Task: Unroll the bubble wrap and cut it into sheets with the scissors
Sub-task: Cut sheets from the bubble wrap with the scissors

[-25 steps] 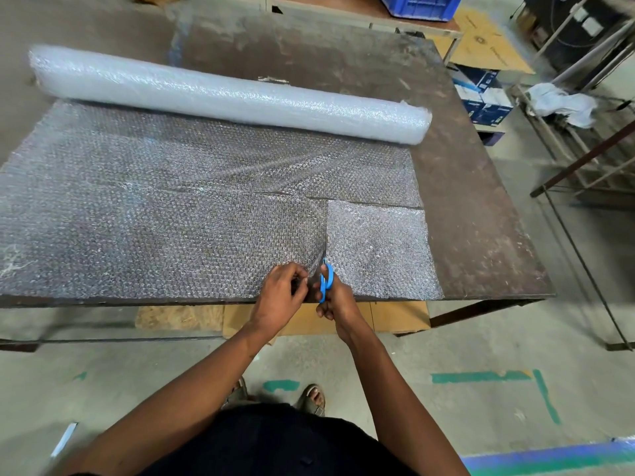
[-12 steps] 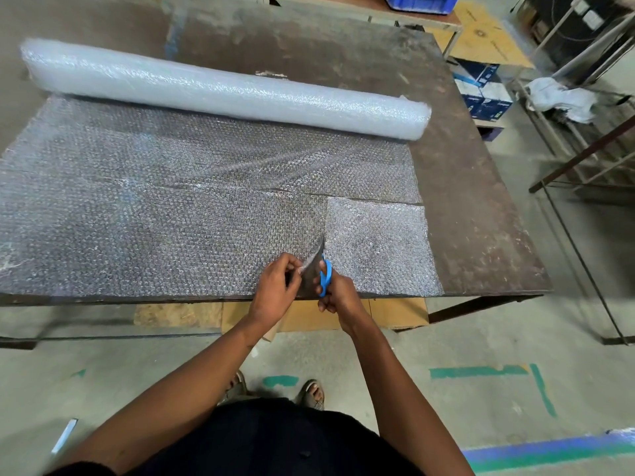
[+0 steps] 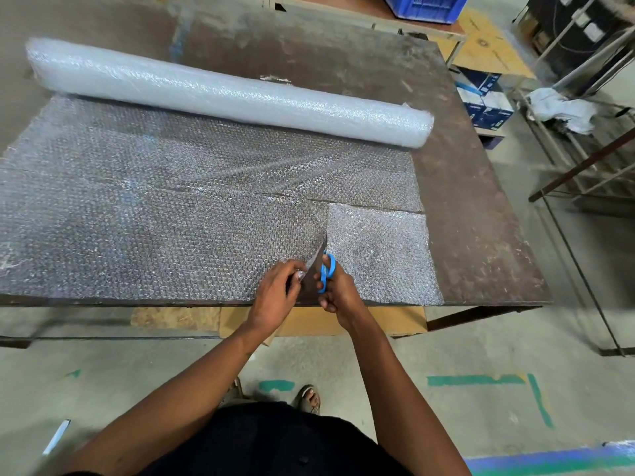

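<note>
A long roll of bubble wrap (image 3: 226, 94) lies across the far part of the brown table (image 3: 481, 207), with its unrolled sheet (image 3: 154, 214) spread toward the near edge. A smaller cut sheet (image 3: 381, 252) lies at the near right. Between them runs a cut from the near edge. My right hand (image 3: 338, 293) grips blue-handled scissors (image 3: 326, 271), blades pointing away from me into that cut. My left hand (image 3: 276, 295) pinches the lifted near corner of the big sheet just left of the scissors.
Cardboard pieces (image 3: 309, 321) sit under the table's near edge. To the right stand blue-and-white boxes (image 3: 484, 97), a metal frame (image 3: 584, 173) with a white cloth (image 3: 563, 109), and a blue crate (image 3: 426, 5) at the back. My feet (image 3: 309, 398) are on the concrete floor.
The cut has lengthened away from me as the scissors advanced slightly. My left hand has lifted the cut edge of the big sheet a little higher.
</note>
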`<move>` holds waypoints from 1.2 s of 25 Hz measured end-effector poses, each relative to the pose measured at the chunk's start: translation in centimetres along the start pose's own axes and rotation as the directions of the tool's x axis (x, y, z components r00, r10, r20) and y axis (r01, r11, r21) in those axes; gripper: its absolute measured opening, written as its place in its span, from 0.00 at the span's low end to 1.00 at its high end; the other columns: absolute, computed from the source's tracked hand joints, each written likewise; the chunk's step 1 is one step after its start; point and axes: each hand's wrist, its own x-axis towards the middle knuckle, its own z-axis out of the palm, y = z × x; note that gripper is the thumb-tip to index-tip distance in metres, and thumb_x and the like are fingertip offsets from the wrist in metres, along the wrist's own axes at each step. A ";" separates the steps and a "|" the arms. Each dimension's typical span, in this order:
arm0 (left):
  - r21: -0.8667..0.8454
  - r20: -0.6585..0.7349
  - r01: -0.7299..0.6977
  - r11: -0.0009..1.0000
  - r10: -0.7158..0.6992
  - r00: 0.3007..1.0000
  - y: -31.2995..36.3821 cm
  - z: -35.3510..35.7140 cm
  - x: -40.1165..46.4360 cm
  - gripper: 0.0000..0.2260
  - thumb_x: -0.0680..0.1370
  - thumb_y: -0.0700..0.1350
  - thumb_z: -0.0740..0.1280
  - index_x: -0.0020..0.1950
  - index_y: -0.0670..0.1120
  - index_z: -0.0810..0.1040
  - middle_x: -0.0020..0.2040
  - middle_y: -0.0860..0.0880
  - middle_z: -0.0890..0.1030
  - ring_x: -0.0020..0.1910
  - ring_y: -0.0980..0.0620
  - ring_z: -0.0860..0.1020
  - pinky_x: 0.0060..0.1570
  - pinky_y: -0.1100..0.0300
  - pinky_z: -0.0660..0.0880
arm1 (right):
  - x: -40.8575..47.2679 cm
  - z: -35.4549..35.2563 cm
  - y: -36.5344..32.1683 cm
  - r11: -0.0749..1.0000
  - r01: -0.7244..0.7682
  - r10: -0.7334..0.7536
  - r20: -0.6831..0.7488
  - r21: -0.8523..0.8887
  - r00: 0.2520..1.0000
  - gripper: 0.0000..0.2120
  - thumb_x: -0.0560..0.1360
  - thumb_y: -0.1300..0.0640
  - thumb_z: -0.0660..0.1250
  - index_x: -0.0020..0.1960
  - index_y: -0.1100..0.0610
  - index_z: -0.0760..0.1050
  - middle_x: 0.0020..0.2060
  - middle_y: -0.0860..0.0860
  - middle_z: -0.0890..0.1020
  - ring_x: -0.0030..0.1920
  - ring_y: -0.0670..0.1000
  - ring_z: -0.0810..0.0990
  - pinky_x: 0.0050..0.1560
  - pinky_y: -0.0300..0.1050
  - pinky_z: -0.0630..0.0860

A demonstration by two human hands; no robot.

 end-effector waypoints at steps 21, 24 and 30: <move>-0.023 0.066 -0.003 1.000 0.005 0.998 0.2 -0.6 0.0 0.20 0.82 0.38 0.67 0.72 0.53 0.72 0.47 0.53 0.79 0.47 0.51 0.79 0.47 0.47 0.80 | 2.0 0.8 -1.9 1.000 -0.006 0.006 0.000 -0.001 1.000 0.24 0.81 0.32 0.64 0.44 0.53 0.77 0.33 0.50 0.78 0.24 0.48 0.68 0.23 0.38 0.58; -0.029 0.060 -0.006 1.000 0.008 0.998 0.2 -0.7 0.0 0.20 0.82 0.38 0.67 0.72 0.53 0.73 0.47 0.53 0.79 0.47 0.51 0.79 0.47 0.47 0.79 | 2.8 0.8 -2.2 1.000 -0.008 0.008 -0.004 0.016 1.000 0.23 0.81 0.35 0.66 0.46 0.55 0.78 0.33 0.51 0.78 0.24 0.48 0.68 0.23 0.38 0.58; -0.028 0.076 0.000 1.000 0.002 0.997 0.1 -0.8 0.1 0.21 0.82 0.38 0.68 0.73 0.52 0.73 0.47 0.53 0.79 0.46 0.53 0.79 0.47 0.51 0.80 | 3.9 0.3 -1.4 1.000 0.021 -0.021 0.001 -0.021 1.000 0.23 0.83 0.36 0.66 0.47 0.57 0.77 0.34 0.55 0.77 0.23 0.49 0.67 0.25 0.40 0.60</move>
